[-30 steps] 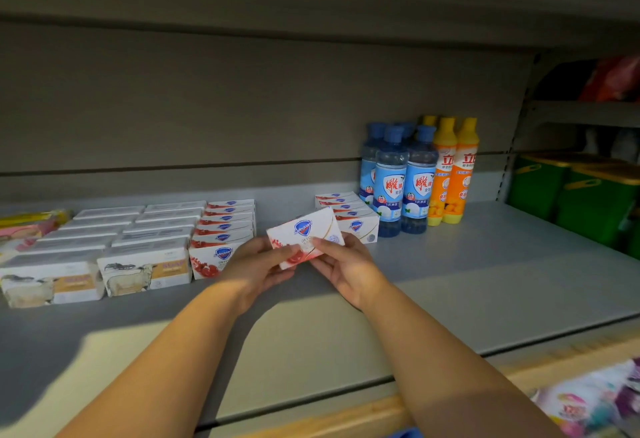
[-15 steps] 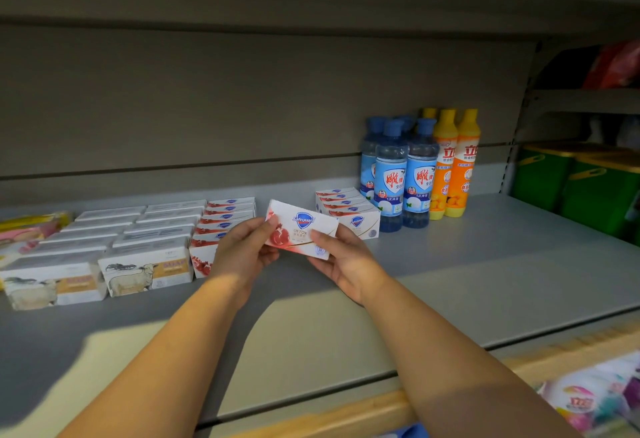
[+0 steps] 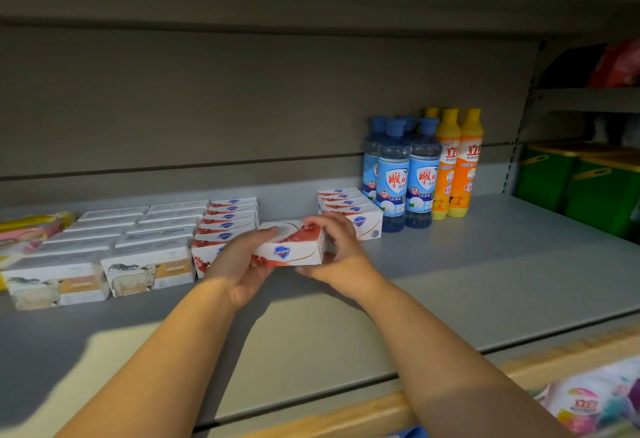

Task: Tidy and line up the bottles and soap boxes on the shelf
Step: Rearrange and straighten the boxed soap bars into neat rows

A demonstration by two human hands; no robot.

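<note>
Here the left hand (image 3: 239,264) grips the left end of a red-and-white soap box (image 3: 287,247), thumb on top and the rest of the hand cupped under that end, while the right hand (image 3: 341,254) curls its fingers over the right end. The box lies long side toward the camera, logo facing front. It sits low over the shelf (image 3: 485,264), in the gap between two rows of matching boxes. I cannot tell whether its base touches the shelf, since the hands hide the underside. Just to its left is the left row (image 3: 230,219), running front to back, its front box partly behind the left hand. Just to its right and further back is the right row (image 3: 349,207), shorter and close beside the blue bottles (image 3: 393,177). Those stand upright in a tight cluster, with the orange bottles (image 3: 457,167) right against them. Further left the sheep boxes (image 3: 149,269) lie in neat files, and some yellow and pink packs (image 3: 31,226) sit at the edge. Green bins (image 3: 571,184) stand in the next bay to the right. By my reading most of the work is done: bottles grouped, boxes in rows. What looks left is to set this box down squarely, fill the gap, and bring the right row's front level with the others.
</note>
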